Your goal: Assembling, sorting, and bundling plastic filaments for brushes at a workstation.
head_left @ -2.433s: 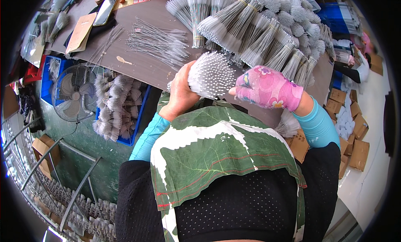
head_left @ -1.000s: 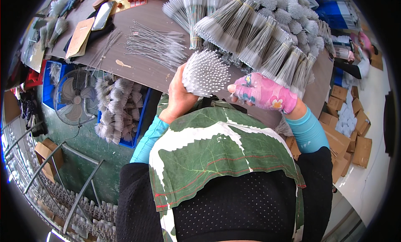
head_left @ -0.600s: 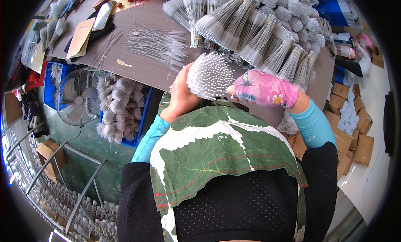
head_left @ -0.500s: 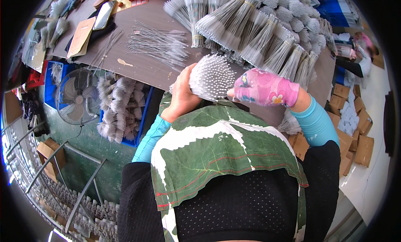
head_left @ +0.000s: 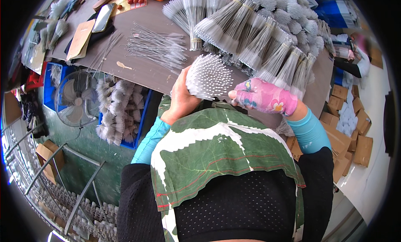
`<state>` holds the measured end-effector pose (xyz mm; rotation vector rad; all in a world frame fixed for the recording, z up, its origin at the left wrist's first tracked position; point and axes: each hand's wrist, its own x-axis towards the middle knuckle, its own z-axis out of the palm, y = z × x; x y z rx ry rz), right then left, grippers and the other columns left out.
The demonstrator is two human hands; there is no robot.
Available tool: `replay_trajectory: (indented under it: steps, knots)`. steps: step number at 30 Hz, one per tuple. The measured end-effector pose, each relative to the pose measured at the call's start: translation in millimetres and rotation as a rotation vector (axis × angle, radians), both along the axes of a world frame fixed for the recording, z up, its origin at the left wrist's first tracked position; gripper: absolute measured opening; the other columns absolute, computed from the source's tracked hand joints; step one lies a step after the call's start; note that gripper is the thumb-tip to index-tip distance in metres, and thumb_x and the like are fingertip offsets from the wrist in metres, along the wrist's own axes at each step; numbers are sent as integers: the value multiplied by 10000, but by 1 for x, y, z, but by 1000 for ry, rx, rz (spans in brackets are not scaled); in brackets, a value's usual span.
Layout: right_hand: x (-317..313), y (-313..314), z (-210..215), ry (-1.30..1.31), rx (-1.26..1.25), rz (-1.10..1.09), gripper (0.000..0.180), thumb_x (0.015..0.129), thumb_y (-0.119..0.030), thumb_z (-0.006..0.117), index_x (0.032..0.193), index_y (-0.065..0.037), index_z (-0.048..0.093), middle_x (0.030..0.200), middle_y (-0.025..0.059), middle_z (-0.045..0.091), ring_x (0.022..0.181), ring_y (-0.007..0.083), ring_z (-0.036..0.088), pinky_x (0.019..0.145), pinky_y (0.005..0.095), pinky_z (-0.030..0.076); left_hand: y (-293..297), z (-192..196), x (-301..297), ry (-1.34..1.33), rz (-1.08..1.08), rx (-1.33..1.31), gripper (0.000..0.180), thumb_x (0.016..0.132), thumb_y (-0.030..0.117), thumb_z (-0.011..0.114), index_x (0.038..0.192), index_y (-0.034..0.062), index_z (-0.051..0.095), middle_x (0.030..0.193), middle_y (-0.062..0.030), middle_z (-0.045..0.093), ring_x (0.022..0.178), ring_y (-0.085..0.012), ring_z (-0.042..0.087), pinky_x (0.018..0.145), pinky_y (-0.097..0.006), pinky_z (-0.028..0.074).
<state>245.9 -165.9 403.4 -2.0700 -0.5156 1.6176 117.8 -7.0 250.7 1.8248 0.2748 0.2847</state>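
My left hand (head_left: 182,95), bare, is wrapped round a thick bundle of thin wire brushes (head_left: 209,77). The bundle's round end of many pale tips faces up toward me at the table's near edge. Just right of the bundle is my right hand (head_left: 263,96), in a pink flowered fingerless glove. Its fingers are curled, with thumb and fingertips close together by the bundle's lower right edge; anything between them is too small or hidden to make out. Loose wire brushes (head_left: 156,45) lie on the brown table (head_left: 144,77) beyond my left hand.
Tied brush bundles (head_left: 255,33) are heaped at the back right. A notebook (head_left: 80,39) and a phone (head_left: 104,17) lie at the far left. Below the table's left edge stand a fan (head_left: 77,100) and a blue crate (head_left: 144,121) of brushes. Cardboard boxes (head_left: 361,150) are at right.
My right hand has drawn slightly down and away from the bundle's edge, leaving a small gap. The bundle in my left hand has shifted a little to the left.
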Motion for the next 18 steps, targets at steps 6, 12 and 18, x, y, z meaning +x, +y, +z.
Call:
replay_trajectory:
  steps: [6, 12, 18]
  knots:
    - [-6, -5, -9, -47, 10, -68, 427, 886, -418, 548, 807, -10, 647, 598, 63, 541, 591, 143, 506, 602, 308, 424, -2, -1, 1, -18, 25, -22, 621, 678, 103, 747, 1222, 39, 454, 1110, -151, 587, 1045, -285, 575, 866, -351, 446]
    - [-15, -7, -15, -242, 136, -45, 403, 889, -408, 538, 814, -23, 632, 661, 154, 573, 635, 301, 547, 648, 385, 441, -3, -4, 2, -49, 42, -35, 634, 674, 90, 748, 1228, 31, 445, 1108, -156, 584, 1042, -287, 576, 865, -347, 448]
    - [-13, -8, -11, -513, 236, 168, 399, 891, -398, 526, 766, -28, 613, 686, 192, 576, 694, 357, 578, 643, 436, 438, -4, -6, 1, -22, 51, -4, 622, 673, 96, 745, 1220, 32, 456, 1110, -158, 576, 1038, -299, 571, 867, -358, 445]
